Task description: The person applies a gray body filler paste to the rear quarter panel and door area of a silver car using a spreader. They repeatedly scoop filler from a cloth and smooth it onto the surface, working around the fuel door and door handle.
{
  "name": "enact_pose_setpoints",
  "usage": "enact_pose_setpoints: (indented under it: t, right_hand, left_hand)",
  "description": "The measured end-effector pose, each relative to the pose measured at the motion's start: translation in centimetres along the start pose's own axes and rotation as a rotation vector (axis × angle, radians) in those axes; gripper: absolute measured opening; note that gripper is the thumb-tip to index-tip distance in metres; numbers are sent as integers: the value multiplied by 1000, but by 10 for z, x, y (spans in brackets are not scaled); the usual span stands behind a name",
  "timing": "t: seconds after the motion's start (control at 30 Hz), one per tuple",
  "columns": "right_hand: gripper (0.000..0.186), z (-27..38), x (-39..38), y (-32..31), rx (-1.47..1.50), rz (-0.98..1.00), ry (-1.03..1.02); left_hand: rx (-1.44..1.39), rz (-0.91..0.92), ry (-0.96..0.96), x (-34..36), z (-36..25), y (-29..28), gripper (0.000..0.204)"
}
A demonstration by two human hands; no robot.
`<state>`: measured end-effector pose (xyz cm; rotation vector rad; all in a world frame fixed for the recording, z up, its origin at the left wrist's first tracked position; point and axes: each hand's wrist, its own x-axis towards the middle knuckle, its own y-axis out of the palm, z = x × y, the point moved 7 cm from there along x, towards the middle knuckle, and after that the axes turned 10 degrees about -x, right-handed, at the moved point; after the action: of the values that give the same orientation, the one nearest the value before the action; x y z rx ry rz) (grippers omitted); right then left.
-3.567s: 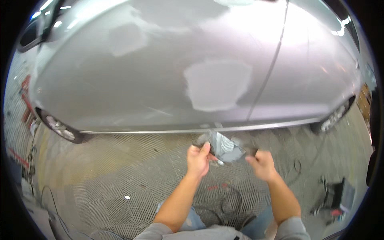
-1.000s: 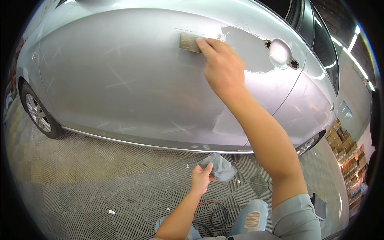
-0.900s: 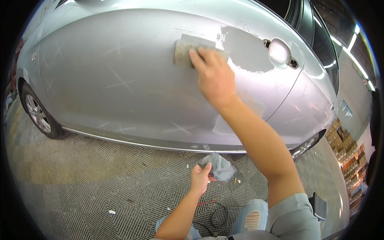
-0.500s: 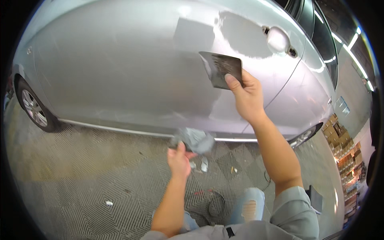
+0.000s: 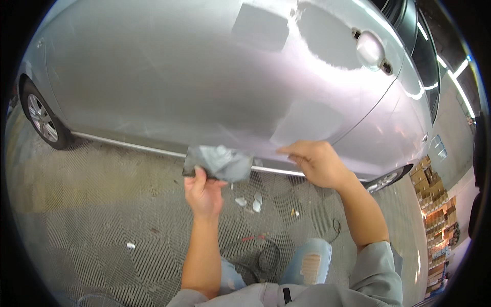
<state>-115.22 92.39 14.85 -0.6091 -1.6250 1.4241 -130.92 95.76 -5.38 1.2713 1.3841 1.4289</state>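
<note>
By the car (image 5: 169,82), left hand (image 5: 205,196) holds a smeared board (image 5: 191,162), long axis crosswise; right hand (image 5: 321,163) pinched, contents unclear.

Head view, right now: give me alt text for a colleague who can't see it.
A person's left hand holds a thin dark plate bearing glossy grey paste beside a silver car with matte grey patches. The right hand hovers nearby, fingers bent; whether it holds anything is unclear.

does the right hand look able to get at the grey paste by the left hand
Probably yes: nothing visible stands between the right hand and the grey paste, and the left hand grips the dark plate at lower left, leaving the right side free.
</note>
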Motion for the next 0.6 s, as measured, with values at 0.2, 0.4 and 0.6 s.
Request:
enact_pose_setpoints:
  t: [0.2, 0.4, 0.6]
  right_hand:
    - [24, 15, 69, -89, -472, -749, -47]
    - [30, 35, 125, -95, -672, -817, -43]
    - [32, 37, 140, -86, -670, -787, -18]
  left_hand:
    - [-118, 108, -131, 0, 20, -4, 26]
    - [-76, 138, -152, 0, 25, -11, 24]
    - [-58, 148, -178, 0, 24, -12, 27]
